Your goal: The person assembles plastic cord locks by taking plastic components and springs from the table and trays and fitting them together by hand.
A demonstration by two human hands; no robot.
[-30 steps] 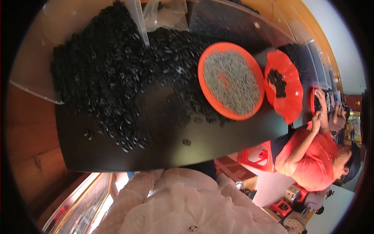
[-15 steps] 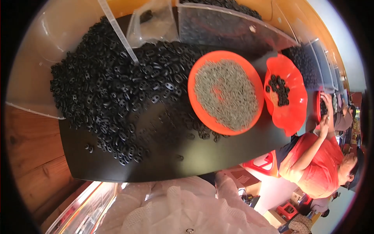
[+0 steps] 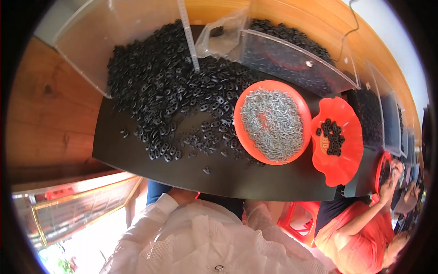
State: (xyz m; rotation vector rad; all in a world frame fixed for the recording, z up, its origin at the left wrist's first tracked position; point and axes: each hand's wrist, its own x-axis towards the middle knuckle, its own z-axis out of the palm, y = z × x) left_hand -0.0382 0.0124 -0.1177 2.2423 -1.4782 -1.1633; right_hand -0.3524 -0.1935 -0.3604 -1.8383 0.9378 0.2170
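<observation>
My left hand (image 3: 183,195) shows only in part, below the near edge of the dark table (image 3: 219,180); its fingers are hidden. Of my right arm I see a white sleeve (image 3: 259,212) going down by the same edge, with the hand out of sight. On the tabletop lies a large heap of small black two-holed plastic pieces (image 3: 169,86). To its right, an orange-red plate (image 3: 241,132) is covered with small silvery metal pins or screws (image 3: 278,137). Beside that plate stands a wavy-rimmed red dish (image 3: 340,171) with several black pieces (image 3: 334,142) in it.
A tilted clear bin (image 3: 84,50) spills into the heap at the left. Behind are a plastic bag (image 3: 219,39) and another clear bin (image 3: 292,59) of black pieces. At the right, a co-worker in an orange shirt (image 3: 353,233) handles a red dish (image 3: 382,171). A red stool (image 3: 299,219) stands below.
My view has turned, so the table's contents sit lower and farther right in the picture. Part of my left hand now shows below the table edge. The heap and dishes look unchanged.
</observation>
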